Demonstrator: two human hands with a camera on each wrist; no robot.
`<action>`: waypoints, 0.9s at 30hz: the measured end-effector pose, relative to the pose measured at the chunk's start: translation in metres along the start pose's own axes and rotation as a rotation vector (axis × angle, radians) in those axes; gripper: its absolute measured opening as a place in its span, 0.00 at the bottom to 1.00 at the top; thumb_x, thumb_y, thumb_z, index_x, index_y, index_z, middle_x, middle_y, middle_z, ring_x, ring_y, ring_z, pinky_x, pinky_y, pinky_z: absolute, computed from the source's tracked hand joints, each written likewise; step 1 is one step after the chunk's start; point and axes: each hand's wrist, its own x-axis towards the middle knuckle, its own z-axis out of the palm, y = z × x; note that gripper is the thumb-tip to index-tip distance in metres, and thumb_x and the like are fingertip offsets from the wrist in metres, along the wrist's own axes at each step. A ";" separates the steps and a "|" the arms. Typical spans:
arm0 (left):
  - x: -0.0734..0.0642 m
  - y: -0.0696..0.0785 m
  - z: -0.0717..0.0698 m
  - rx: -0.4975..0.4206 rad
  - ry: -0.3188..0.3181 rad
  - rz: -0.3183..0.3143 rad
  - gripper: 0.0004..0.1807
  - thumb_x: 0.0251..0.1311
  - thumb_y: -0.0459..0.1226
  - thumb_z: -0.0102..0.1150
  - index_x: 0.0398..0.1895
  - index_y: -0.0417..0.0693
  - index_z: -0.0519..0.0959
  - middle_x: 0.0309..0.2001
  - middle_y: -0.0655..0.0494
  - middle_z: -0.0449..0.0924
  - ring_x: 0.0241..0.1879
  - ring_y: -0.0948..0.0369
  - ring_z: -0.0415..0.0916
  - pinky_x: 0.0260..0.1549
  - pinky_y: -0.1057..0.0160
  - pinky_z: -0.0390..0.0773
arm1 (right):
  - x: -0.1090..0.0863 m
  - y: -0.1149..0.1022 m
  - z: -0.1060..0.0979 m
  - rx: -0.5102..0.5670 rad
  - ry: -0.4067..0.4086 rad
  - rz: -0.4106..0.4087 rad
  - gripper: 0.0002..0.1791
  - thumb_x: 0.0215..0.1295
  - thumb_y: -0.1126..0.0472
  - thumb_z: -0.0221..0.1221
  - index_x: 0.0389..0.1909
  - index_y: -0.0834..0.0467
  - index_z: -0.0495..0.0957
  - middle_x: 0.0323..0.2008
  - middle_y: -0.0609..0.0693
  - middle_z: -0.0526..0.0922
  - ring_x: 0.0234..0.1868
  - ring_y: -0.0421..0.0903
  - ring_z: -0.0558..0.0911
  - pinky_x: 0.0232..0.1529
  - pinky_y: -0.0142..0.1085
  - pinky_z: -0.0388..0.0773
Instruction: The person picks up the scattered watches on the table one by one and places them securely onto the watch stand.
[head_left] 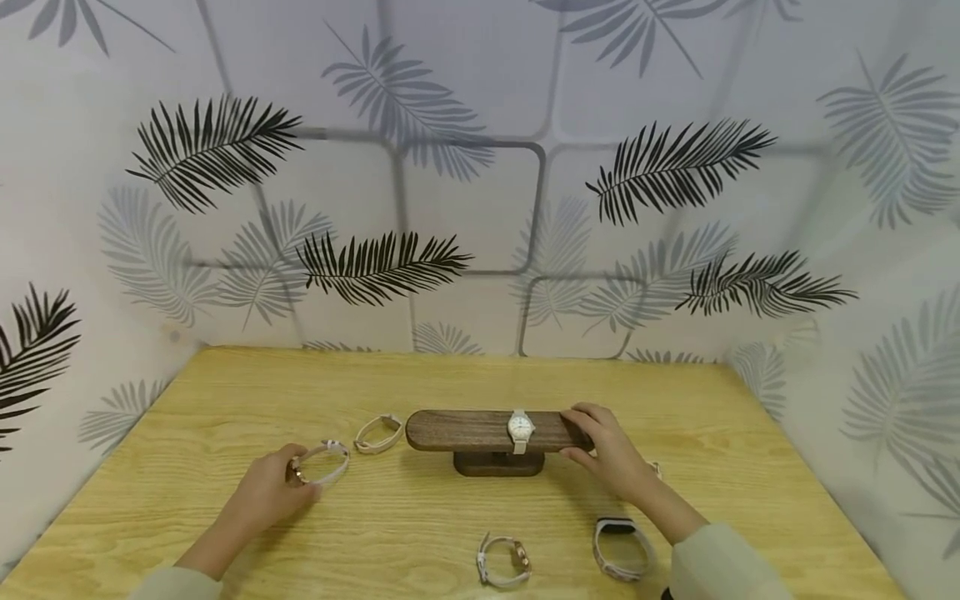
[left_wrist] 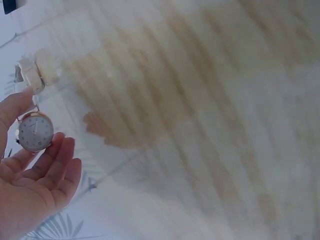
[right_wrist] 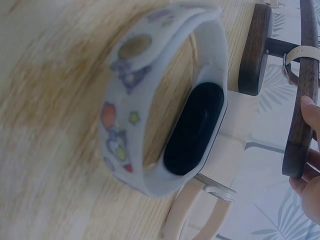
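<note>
In the head view my left hand (head_left: 258,493) is at the left of the table, pinching a wristwatch with a pale strap. Its round white dial in a rose-gold case (left_wrist: 35,131) shows between thumb and fingers in the left wrist view. A dark wooden watch stand (head_left: 457,431), a rounded bar on a short base, stands in the middle. My right hand (head_left: 617,460) grips the bar's right end, thumb on the near side and fingers over the top. Right of the bar's middle, a white-strapped watch (head_left: 521,428) is fastened around it, dial up.
A cream-strapped watch (head_left: 392,421) lies left of the stand. Nearer me are a white-strapped watch (head_left: 521,554) and a patterned fitness band with a black screen (head_left: 618,526). Another watch (head_left: 657,470) is mostly hidden behind my right forearm. Leaf-printed curtains surround the wooden table (head_left: 405,533).
</note>
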 end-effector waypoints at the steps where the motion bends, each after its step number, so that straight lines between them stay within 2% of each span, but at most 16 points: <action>1: 0.000 0.003 0.000 0.004 0.003 0.009 0.33 0.47 0.35 0.69 0.54 0.25 0.68 0.32 0.47 0.79 0.30 0.60 0.75 0.26 0.63 0.76 | 0.000 0.000 0.000 -0.004 0.004 -0.005 0.27 0.49 0.62 0.68 0.51 0.66 0.74 0.50 0.62 0.74 0.52 0.58 0.73 0.47 0.48 0.77; 6: 0.000 0.017 0.002 0.048 0.019 0.079 0.32 0.45 0.36 0.71 0.52 0.27 0.72 0.40 0.40 0.79 0.37 0.52 0.77 0.34 0.56 0.80 | 0.001 -0.001 0.001 -0.005 0.001 -0.005 0.26 0.49 0.64 0.68 0.51 0.66 0.74 0.50 0.60 0.74 0.52 0.58 0.74 0.47 0.48 0.77; 11: 0.006 0.032 0.007 0.061 0.007 0.124 0.35 0.45 0.37 0.71 0.54 0.27 0.69 0.42 0.37 0.79 0.41 0.46 0.78 0.38 0.53 0.81 | 0.002 -0.002 0.000 -0.003 -0.014 0.008 0.26 0.50 0.63 0.67 0.52 0.66 0.74 0.50 0.60 0.74 0.52 0.57 0.73 0.48 0.48 0.76; 14: 0.009 0.040 0.010 0.061 0.012 0.133 0.34 0.44 0.37 0.71 0.53 0.29 0.69 0.39 0.41 0.79 0.39 0.49 0.78 0.35 0.54 0.80 | 0.002 -0.001 0.000 -0.003 -0.021 0.012 0.26 0.51 0.62 0.67 0.52 0.66 0.74 0.50 0.60 0.74 0.52 0.57 0.73 0.48 0.48 0.76; 19: 0.015 0.052 0.019 0.048 0.016 0.147 0.27 0.45 0.34 0.71 0.48 0.32 0.72 0.36 0.47 0.79 0.35 0.56 0.76 0.32 0.58 0.77 | 0.001 -0.001 -0.001 -0.005 -0.018 0.010 0.26 0.51 0.63 0.67 0.52 0.65 0.74 0.50 0.60 0.74 0.52 0.58 0.73 0.47 0.48 0.76; 27: 0.026 0.073 0.027 0.053 -0.005 0.144 0.26 0.47 0.35 0.70 0.49 0.34 0.74 0.39 0.49 0.78 0.37 0.57 0.75 0.33 0.60 0.78 | 0.001 -0.001 -0.001 -0.006 -0.010 0.002 0.26 0.51 0.64 0.67 0.52 0.66 0.74 0.50 0.60 0.74 0.52 0.58 0.73 0.47 0.48 0.76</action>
